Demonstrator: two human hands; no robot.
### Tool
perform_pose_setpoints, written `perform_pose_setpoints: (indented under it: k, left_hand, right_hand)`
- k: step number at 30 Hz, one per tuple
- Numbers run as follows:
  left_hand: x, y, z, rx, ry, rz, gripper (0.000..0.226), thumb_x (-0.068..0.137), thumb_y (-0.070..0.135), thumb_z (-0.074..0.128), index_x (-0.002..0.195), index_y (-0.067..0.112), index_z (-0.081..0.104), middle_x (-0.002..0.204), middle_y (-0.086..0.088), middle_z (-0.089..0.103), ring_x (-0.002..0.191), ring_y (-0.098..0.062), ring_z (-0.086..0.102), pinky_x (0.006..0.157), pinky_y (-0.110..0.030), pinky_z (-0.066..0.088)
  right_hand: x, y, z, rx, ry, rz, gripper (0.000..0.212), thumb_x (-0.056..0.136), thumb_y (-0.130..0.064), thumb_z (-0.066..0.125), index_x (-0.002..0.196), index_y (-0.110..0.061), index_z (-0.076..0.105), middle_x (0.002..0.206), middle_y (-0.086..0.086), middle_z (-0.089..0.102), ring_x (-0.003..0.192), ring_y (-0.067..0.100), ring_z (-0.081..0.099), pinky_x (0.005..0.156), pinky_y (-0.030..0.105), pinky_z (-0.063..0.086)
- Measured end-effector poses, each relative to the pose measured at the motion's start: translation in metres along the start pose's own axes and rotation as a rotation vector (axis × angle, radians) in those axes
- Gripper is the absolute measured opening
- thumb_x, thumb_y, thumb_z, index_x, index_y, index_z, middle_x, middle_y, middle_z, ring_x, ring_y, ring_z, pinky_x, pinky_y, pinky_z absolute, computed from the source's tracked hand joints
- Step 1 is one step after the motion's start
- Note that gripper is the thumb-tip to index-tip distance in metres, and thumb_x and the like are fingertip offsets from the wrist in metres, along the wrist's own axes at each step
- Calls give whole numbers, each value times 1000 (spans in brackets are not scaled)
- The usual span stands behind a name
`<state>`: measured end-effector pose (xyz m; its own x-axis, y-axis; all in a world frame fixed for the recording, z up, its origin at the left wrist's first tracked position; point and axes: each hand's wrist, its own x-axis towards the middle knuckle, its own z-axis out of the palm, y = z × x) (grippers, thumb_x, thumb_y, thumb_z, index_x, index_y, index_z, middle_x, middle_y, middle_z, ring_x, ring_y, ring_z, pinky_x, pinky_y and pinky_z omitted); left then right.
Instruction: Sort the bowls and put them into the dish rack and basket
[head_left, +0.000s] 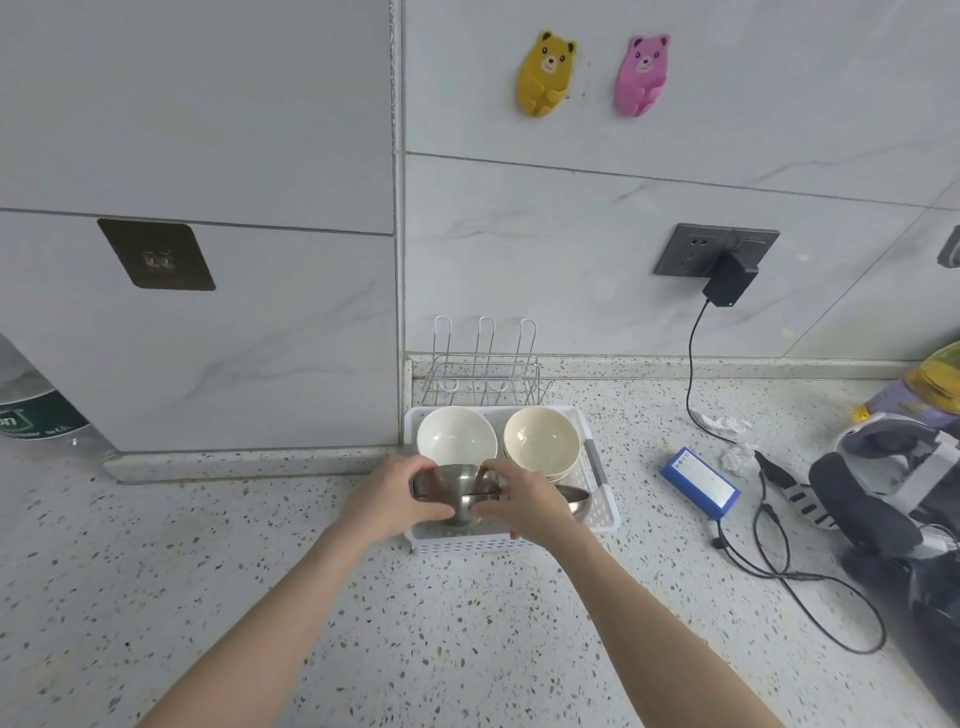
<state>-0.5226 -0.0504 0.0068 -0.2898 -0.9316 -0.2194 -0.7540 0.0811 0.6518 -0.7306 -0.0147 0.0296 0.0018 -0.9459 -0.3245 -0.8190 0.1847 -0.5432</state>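
Note:
A white perforated basket (605, 512) sits on the speckled counter by the wall. Inside it at the back are a white bowl (456, 435) and a cream bowl (541, 439) that tops a small stack. Both my hands hold a steel bowl (457, 486) tilted on its side over the basket's front left. My left hand (387, 493) grips its left rim and my right hand (524, 501) grips its right rim and foot. Another steel bowl (576, 500) lies at the front right of the basket. Behind the basket stands a wire dish rack (485, 371) with nothing in it.
A blue box (700, 482) with a black cable (779, 566) lies right of the basket, and a charger hangs from the wall socket (714, 252). Bags and a headset (893, 483) crowd the far right. A water bottle (36, 410) stands at the far left.

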Motion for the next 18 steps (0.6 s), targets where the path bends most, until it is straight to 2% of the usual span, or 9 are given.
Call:
perform_pose_setpoints:
  k: [4,9,12,15,18]
  left_hand:
    - [-2,1,3,113,33,20,70,66,55,82,127,36,54,126,13,54,99,-7,55,65,-23,42]
    - [-5,2,5,113,32,23,62,65,56,82,118,37,56,120,14,55,94,-7,56,58,-18,37]
    - [-4,1,7,117,41,27,64,66,56,81,122,37,55,123,13,55,94,-7,56,58,-19,38]
    - [-10,3,8,113,49,27,77,71,55,79,137,33,47,139,8,50,106,-11,58,73,-23,47]
    - [-18,4,11,35,109,11,86,77,51,76,148,30,34,151,6,39,123,-15,52,85,-27,42]
  right_hand:
    - [-2,-2,0,-5,3,9,59,82,-47,71,135,-36,49,109,-7,70,56,17,70,69,38,59]
    - [-7,-3,1,14,-6,4,59,83,-46,69,137,-36,47,110,-9,67,52,13,68,64,34,58]
    - [-12,-5,2,6,9,5,62,86,-45,66,142,-36,42,112,-9,66,53,12,69,67,31,56]
    - [-19,-7,4,-17,42,0,62,90,-43,62,145,-32,36,112,-7,66,55,12,70,72,36,57]
    - [-24,-7,4,26,89,-31,51,93,-36,59,139,-26,38,94,-5,69,54,16,70,67,38,58]
